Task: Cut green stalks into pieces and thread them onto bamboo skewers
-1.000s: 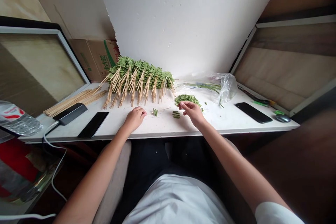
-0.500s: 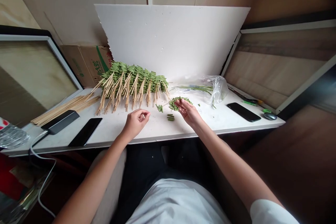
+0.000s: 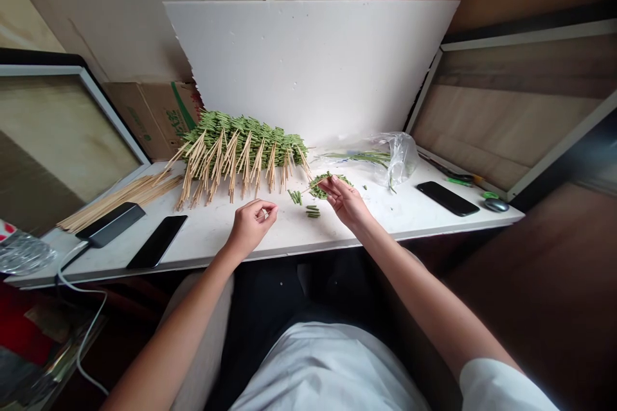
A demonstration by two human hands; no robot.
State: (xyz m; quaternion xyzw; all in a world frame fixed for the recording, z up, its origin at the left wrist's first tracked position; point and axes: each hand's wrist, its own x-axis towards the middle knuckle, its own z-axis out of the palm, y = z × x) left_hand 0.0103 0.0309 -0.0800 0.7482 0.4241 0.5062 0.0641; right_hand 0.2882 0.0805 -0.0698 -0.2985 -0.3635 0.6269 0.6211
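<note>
My right hand [image 3: 348,201] is closed in a pinch on a thin wooden skewer [image 3: 311,187], which points left over the table. Beneath those fingers lies a small heap of cut green bean pieces [image 3: 318,192]. Short rows of the same pieces [image 3: 313,211] lie on the white surface between my hands, with another little group [image 3: 294,196] by the skewer's left end. My left hand [image 3: 251,223] hovers near the table's front, thumb and fingers curled together; whatever they hold, if anything, is hidden. Behind it rises a stack of skewered green bean pieces [image 3: 250,135], bare stick ends facing me.
Loose skewers [image 3: 120,200] lie at the left beside a dark grey box [image 3: 110,223] with a cable and a black phone [image 3: 157,242]. At the right are a plastic bag [image 3: 401,155] of long green beans, another phone [image 3: 447,198] and a mouse [image 3: 496,205]. A white board [image 3: 313,64] stands behind.
The view has shifted slightly. Both hands keep nearly the same pose, with the skewer still in my right hand.
</note>
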